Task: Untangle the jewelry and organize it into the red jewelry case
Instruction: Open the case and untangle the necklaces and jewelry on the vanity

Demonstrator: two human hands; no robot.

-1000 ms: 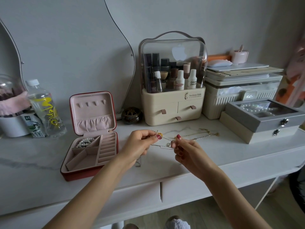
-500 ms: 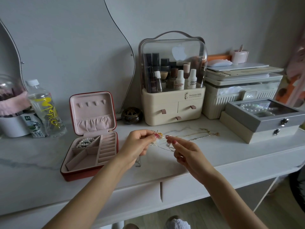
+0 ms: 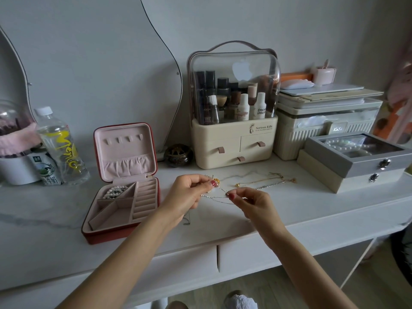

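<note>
White marble-look vanity top [image 3: 55, 208] against a grey wall. Left hand [image 3: 185, 196] pinched the gold-charm end of the thin tangled silver chain [image 3: 217, 195], right hand [image 3: 252, 202] pinched it too, having slid closer in than a second earlier, so probably picking at the knot. Open red jewelry case with pink lining [image 3: 121, 192] sat left, pearls inside. Cream cosmetics organizer [image 3: 231, 141] read "Serious Life"
</note>
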